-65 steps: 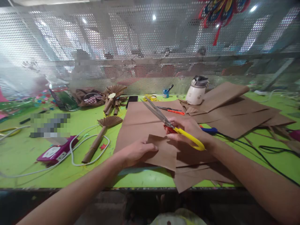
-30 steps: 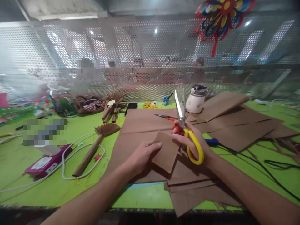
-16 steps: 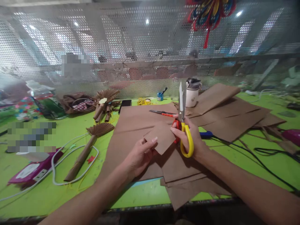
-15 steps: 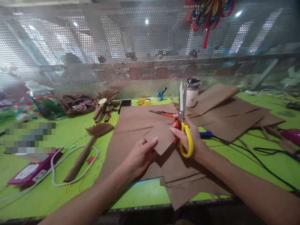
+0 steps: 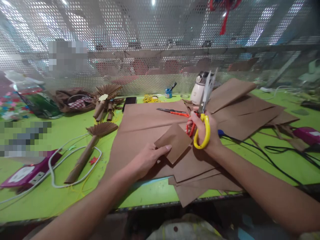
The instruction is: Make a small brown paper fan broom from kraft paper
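A small square of brown kraft paper (image 5: 175, 138) is pinched in my left hand (image 5: 147, 158), thumb on top, fingers underneath. My right hand (image 5: 212, 131) grips yellow-handled scissors (image 5: 207, 95), their blades pointing up and slightly parted. Its fingers sit just right of the square, apart from it. Behind the square, red-handled scissors (image 5: 179, 113) lie on a large brown paper sheet (image 5: 135, 136), their handles partly covered by my right hand. More brown sheets are layered below my hands near the table's front edge.
Folded brown paper (image 5: 230, 96) lies at right, by a blue-ended black cord (image 5: 250, 145). A white flask (image 5: 197, 90) and blue jar (image 5: 168, 93) stand behind. Leftward are a paper fan with a rolled handle (image 5: 83, 158), white cable (image 5: 52, 166) and magenta box (image 5: 30, 173).
My right hand has drawn away rightward from the paper square, and the scissors' blades now lean right. My left hand still holds the square. The view has tipped downward.
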Demonstrator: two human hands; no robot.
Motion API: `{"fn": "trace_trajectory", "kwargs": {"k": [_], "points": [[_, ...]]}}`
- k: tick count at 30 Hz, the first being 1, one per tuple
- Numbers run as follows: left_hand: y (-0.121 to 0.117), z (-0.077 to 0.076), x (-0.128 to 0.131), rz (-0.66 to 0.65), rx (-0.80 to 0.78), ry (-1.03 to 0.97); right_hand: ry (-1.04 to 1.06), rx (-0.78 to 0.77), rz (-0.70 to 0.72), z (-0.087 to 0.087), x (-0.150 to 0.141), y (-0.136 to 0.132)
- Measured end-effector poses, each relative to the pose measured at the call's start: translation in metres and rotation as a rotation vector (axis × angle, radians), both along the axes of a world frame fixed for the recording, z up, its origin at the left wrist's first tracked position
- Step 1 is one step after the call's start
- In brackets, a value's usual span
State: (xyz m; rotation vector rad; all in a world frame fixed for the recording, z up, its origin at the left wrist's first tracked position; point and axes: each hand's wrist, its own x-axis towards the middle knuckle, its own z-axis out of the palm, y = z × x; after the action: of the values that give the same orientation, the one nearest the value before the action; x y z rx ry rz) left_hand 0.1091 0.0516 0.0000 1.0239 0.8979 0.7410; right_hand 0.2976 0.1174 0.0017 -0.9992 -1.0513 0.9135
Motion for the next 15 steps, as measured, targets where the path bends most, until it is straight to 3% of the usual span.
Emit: {"fn": "trace_trajectory", "kwargs": {"k": [9, 12, 15], "points": [[-0.001, -0.003, 0.004, -0.07, -0.067, -0.049, 0.122, 0.058, -0.035, -0.001, 0.003, 0.005], [0.0, -0.003, 0.005, 0.005, -0.062, -0.046, 0.137, 0.066, -0.021, 0.005, 0.006, 0.006], [0.003, 0.003, 0.001, 0.159, -0.011, -0.093, 0.149, 0.085, -0.045, 0.012, 0.015, 0.008]]}}
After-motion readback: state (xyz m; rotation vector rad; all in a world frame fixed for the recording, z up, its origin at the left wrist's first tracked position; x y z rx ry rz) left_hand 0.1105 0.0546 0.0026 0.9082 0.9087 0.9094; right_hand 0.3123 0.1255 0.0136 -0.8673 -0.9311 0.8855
